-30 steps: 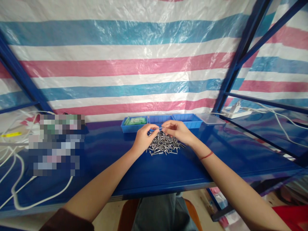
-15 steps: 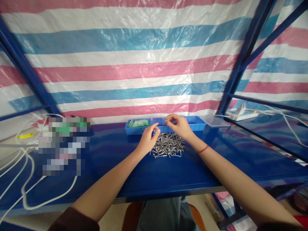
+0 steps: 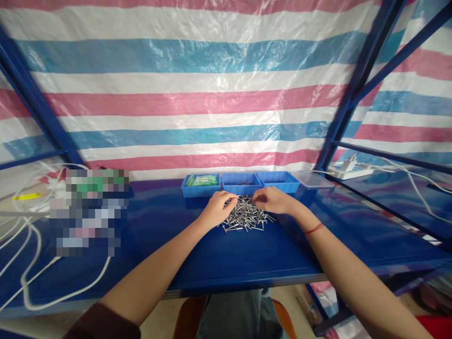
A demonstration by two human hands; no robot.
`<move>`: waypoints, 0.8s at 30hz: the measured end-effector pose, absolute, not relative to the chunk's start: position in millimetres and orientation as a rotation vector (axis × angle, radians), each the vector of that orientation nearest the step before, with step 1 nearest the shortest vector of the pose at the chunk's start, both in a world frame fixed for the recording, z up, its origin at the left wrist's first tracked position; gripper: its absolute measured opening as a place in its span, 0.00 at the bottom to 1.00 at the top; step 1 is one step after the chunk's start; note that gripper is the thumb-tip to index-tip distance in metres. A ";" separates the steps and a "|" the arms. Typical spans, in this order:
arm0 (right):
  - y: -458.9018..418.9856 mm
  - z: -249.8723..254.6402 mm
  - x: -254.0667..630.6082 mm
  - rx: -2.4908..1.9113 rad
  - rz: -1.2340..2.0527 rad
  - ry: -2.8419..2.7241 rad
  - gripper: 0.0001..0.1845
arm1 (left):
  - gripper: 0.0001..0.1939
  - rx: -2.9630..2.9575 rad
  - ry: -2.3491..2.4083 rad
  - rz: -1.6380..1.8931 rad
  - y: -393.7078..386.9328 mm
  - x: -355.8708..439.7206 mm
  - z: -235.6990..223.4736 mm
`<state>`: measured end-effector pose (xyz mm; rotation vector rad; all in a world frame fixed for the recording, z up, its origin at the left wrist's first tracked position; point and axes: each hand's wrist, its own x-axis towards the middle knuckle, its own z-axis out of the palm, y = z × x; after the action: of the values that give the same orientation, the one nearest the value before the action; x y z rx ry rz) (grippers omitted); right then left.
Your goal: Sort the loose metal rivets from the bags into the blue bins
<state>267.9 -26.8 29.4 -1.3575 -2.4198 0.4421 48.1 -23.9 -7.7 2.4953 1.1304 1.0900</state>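
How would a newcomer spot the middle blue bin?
On the blue table, before the striped sheet, three blue bins form a row. Take the middle one, behind the metal pile; thin pieces inside contrast with green packets in its left neighbour.

Dark brown sleeve (image 3: 106,324), red wristband (image 3: 314,229), grey trousers (image 3: 235,315).

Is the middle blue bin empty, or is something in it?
Not empty: a few thin metal pieces lie in the middle blue bin, with bare blue floor showing around them.
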 end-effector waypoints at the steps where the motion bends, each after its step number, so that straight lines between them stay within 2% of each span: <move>1: -27.4 27.5 269.7 -1.376 0.496 -2.424 0.09 | 0.11 2.500 1.129 1.077 -24.0 48.1 -7.4; 8: -21.9 16.8 268.1 -1.380 0.663 -2.403 0.08 | 0.11 2.525 1.127 1.019 -26.8 48.1 -3.8; 13: -24.0 14.0 265.7 -1.300 0.506 -2.412 0.06 | 0.10 2.548 1.086 1.037 -25.3 47.0 -5.0; 16: -27.6 16.1 261.5 -1.168 0.478 -2.315 0.05 | 0.08 2.561 1.050 1.113 -25.4 47.3 -4.5; 19: -31.9 18.5 253.9 -0.987 0.603 -2.222 0.04 | 0.11 2.542 0.982 1.216 -28.6 48.8 -1.2; 24: -35.7 18.1 242.7 -0.900 0.698 -2.138 0.08 | 0.04 2.481 0.983 1.332 -36.3 51.9 5.3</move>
<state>242.7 -35.7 18.1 -0.8998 -2.1382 0.6976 51.9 -36.3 5.3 2.4810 0.9832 1.3322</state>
